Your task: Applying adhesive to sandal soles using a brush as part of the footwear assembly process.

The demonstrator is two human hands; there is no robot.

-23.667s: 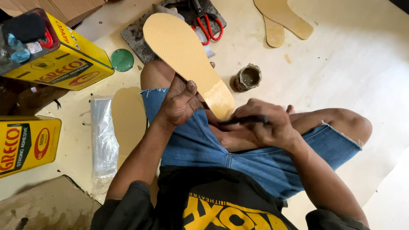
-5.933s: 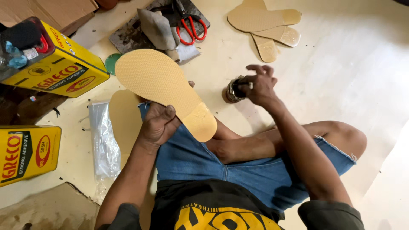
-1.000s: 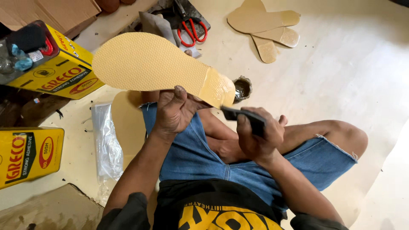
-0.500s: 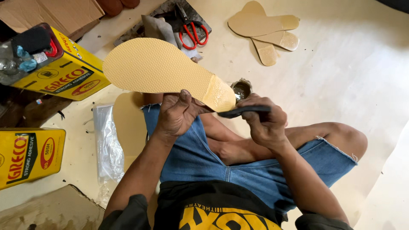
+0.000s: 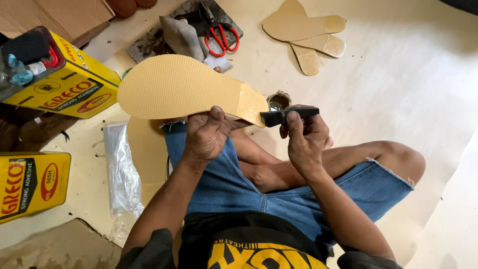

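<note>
One tan sole [image 5: 181, 89], pinched in the left hand [image 5: 209, 137], shows glossy glue only at its heel, where the right hand [image 5: 306, 139] clamps a black brush [image 5: 286, 115]; most looks uncoated.

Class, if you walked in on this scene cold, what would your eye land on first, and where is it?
The big tan shoe sole, held up mid-frame by the left hand, while the right hand puts a dark brush to its heel end. Next, two yellow adhesive tins at the left and red-handled scissors at the top.

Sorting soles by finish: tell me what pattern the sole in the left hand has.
The sole is tan-yellow with a fine dotted texture, plain at the heel; head view.
</note>
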